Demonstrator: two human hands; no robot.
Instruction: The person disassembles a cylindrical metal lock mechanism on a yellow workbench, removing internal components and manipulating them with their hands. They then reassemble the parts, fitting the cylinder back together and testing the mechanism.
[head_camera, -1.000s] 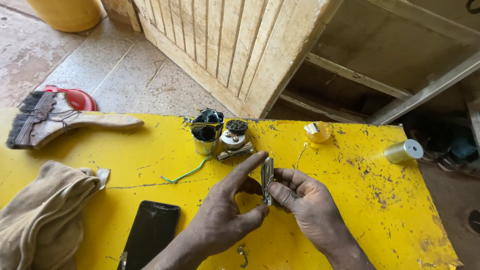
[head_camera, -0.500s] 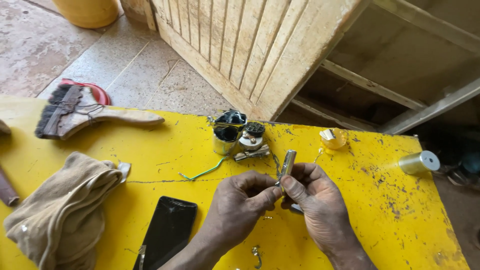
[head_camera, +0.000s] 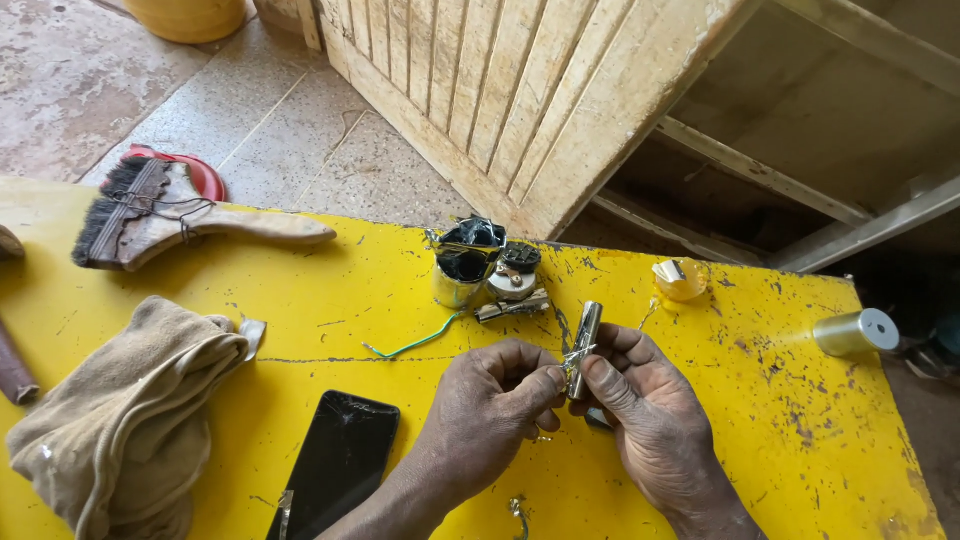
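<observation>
Head view looks down on a yellow worktop (head_camera: 300, 300), and both hands meet at its middle. Right hand (head_camera: 655, 425) pinches a small metal cylinder (head_camera: 585, 335) near its lower end, thumb pressed against it. Left hand (head_camera: 490, 410) closes thumb and forefinger on thin wire (head_camera: 560, 372) at the cylinder's base, so both hands are clamped on the same piece. Its long axis runs nearly upright, tipping toward one o'clock, with the free end pointing away from the person. At eleven o'clock from the hands sits a cluster of small motor parts (head_camera: 485, 270) with a green wire (head_camera: 415, 345). A cracked phone (head_camera: 340, 465) lies at eight o'clock, a cloth (head_camera: 130, 420) and brush (head_camera: 170, 215) farther left, a silver spool (head_camera: 850, 332) at three o'clock.
</observation>
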